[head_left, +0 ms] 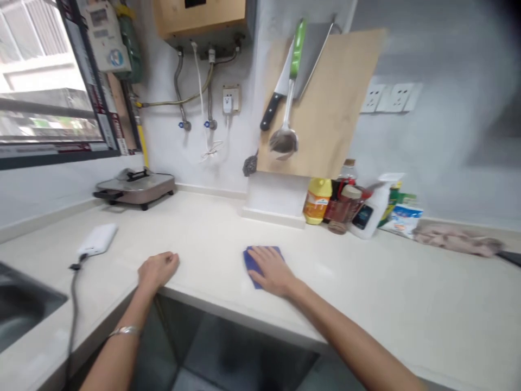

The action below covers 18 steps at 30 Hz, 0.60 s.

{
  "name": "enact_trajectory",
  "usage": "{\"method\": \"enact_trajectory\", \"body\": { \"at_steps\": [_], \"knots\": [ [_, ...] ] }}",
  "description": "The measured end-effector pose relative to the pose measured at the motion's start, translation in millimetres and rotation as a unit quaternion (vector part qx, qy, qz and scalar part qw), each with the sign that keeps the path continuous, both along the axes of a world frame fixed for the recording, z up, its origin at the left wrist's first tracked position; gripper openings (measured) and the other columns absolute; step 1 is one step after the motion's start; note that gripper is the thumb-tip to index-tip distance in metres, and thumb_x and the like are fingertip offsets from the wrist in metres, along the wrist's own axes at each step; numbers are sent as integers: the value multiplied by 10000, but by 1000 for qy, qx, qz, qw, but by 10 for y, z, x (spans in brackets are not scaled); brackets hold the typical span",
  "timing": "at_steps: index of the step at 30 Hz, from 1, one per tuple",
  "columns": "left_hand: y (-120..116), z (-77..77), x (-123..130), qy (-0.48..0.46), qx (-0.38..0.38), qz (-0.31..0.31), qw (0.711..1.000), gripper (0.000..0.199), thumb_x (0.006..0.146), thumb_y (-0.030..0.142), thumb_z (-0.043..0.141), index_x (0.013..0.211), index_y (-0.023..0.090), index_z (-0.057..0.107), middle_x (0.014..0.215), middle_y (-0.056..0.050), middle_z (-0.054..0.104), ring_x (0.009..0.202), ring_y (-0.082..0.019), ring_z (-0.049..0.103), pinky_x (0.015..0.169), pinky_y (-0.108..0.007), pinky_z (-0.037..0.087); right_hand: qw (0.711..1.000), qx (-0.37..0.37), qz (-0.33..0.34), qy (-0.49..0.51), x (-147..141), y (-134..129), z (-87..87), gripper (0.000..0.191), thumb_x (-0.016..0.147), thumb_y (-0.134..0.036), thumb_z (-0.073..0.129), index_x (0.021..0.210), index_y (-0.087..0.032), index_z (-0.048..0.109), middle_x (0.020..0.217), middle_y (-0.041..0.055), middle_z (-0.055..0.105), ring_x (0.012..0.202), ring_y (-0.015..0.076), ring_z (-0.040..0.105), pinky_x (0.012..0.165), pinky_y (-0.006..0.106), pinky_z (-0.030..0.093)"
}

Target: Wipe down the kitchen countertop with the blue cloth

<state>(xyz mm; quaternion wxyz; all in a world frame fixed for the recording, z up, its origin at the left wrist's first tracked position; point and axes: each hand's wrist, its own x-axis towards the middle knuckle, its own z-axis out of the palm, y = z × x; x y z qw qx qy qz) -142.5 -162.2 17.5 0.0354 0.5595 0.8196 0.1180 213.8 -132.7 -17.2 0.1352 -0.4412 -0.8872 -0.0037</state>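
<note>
My right hand (273, 270) lies flat on a folded blue cloth (251, 263), pressing it against the white countertop (203, 255). Its fingers are stretched out, with the thumb apart from them, and the cloth's edges show around them. To the left, my left hand (158, 269) rests as a closed fist on the counter near the front edge. Nothing shows in that fist. A silver bracelet (125, 330) circles the left wrist.
A white power bank (97, 239) with a dark cable lies left, near the sink (24, 304). An electric pan (136, 187) stands in the back corner. Along the wall stand a yellow bottle (317, 201), a spray bottle (372, 212) and a crumpled rag (458, 239). A cutting board (325, 119) hangs above.
</note>
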Motion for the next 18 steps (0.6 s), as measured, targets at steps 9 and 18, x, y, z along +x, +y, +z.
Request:
{"method": "enact_trajectory", "body": {
  "at_steps": [9, 18],
  "knots": [
    [-39, -123, -14, -18, 57, 6, 998, 415, 911, 471, 390, 817, 268, 739, 935, -87, 769, 927, -258, 681, 783, -318, 458, 997, 70, -1, -21, 20, 95, -236, 683, 1011, -573, 277, 1553, -181, 410, 1619, 110, 392, 1487, 308, 349, 1229, 517, 236],
    [-17, -188, -33, -18, 41, 13, 999, 453, 945, 509, 374, 915, 272, 760, 1010, -92, 765, 967, -255, 671, 793, -321, 443, 996, 71, 33, -33, 57, 59, -280, 708, 1010, -580, 237, 1569, -169, 377, 1627, 119, 377, 1508, 319, 300, 1232, 526, 200]
  ]
}}
